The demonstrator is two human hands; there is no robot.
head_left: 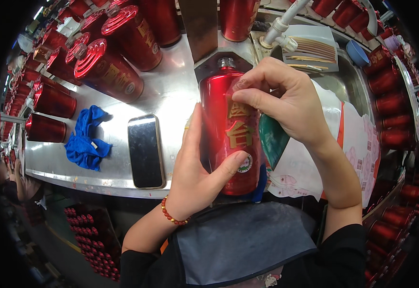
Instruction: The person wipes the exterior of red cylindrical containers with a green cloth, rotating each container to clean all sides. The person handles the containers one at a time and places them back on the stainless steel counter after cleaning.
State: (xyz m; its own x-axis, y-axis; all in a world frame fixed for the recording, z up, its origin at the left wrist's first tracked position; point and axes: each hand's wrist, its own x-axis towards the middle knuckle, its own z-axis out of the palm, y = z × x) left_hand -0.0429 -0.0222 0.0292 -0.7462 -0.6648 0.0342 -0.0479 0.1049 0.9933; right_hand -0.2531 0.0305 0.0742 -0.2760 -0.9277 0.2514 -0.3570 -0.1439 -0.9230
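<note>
A glossy red bottle (216, 120) with gold characters and a round white-green emblem lies before me, its threaded glass neck pointing away. My left hand (195, 175) grips its lower body, with the thumb across the front and the fingers along the left side. At the bottle's upper right, my right hand (288, 98) pinches what looks like a thin clear film (236, 89) near the top character. A green flat piece (273, 139) shows below my right hand; whether the hand touches it cannot be made out.
Left on the metal table are a phone (145, 151), a blue cloth (88, 137) and several red bottles (108, 72). Printed transfer sheets (351, 149) lie right, by a sink (348, 79) with a pipe tap (279, 29), thin sticks (310, 50) and a blue bowl (357, 53).
</note>
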